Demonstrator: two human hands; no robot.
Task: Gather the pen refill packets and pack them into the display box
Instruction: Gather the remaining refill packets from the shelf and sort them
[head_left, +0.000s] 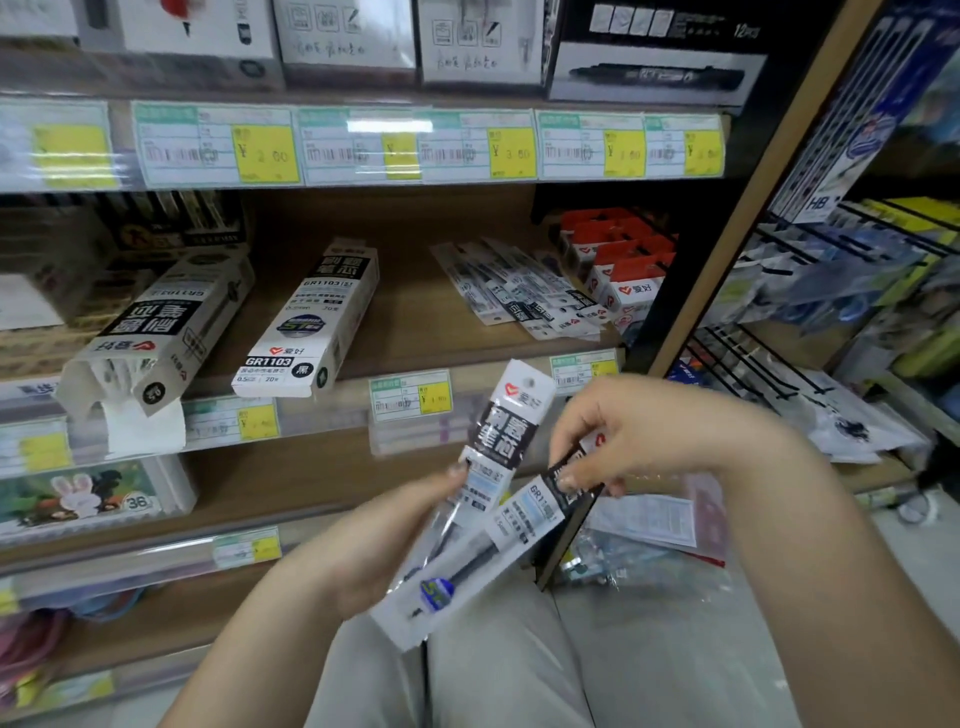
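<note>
My left hand (374, 540) holds a pen refill packet (493, 441) from below, thumb on its front, and the packet points up and right. My right hand (639, 431) pinches a second refill packet (524, 525) at its dark header, laid beside the first. Several loose refill packets (524, 291) lie in a pile on the wooden shelf (410, 322). Two white display boxes lie on that shelf: one with its open end toward me (156, 332) at the left, one closed (311, 322) in the middle.
Red-topped packs (623, 260) stand at the shelf's right end. Price labels (410, 400) line the shelf edges. Clear bags of goods (654, 525) lie on the floor behind my right hand. A wire rack (769, 353) with hanging packets stands at the right.
</note>
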